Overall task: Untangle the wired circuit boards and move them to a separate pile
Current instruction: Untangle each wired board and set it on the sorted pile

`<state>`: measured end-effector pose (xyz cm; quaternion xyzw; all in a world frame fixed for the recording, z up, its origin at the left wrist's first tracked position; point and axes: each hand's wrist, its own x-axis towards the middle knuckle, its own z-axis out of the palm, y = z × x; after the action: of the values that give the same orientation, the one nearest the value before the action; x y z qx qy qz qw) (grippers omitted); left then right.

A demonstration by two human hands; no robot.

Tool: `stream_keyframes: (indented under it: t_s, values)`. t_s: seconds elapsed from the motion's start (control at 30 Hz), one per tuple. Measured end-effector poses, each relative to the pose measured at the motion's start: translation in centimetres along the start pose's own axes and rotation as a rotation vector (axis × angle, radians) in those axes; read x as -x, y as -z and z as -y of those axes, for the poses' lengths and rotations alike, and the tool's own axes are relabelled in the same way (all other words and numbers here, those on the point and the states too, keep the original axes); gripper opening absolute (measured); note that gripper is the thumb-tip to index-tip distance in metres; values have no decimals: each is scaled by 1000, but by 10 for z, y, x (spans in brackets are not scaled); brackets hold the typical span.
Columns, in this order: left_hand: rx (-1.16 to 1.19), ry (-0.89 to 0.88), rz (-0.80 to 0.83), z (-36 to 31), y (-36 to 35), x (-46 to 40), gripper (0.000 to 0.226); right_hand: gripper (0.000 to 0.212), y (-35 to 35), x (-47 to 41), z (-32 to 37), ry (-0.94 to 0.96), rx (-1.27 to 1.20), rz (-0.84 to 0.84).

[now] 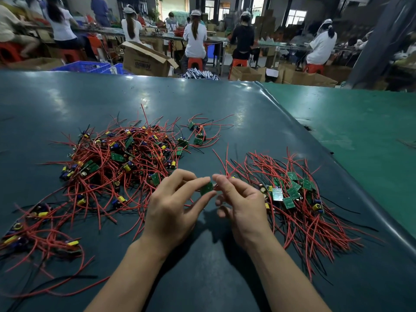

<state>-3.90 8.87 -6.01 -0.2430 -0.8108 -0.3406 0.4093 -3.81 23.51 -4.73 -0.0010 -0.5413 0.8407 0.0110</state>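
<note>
Dark teal matting covers the tabletop (pixel 202 109); a tangled heap of red-wired green circuit boards (pixel 117 158) sprawls toward its left edge, a combed pile (pixel 292 199) toward the right. Between them, the left hand (pixel 171 206) and right hand (pixel 243 203) pinch one small green board (pixel 207 188) at their fingertips.

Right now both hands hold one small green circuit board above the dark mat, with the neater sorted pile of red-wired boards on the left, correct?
Not quite: the head view shows the neater sorted pile on the right. The rest holds: both the left hand and right hand hold the small green circuit board.
</note>
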Motion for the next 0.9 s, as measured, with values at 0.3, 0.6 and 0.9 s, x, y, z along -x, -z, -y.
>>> stream_keyframes:
  t_s: [0.3, 0.6, 0.9]
  values:
    - [-14, -16, -37, 6, 5, -4, 22, 22, 15, -10, 10, 152, 67, -240]
    - [-4, -44, -50, 9, 5, -2, 12, 22, 24, -17, 18, 132, -288, -457]
    - [-200, 179, 392, 0, 12, 2, 82, 11, 21, -13, 16, 190, -105, -381]
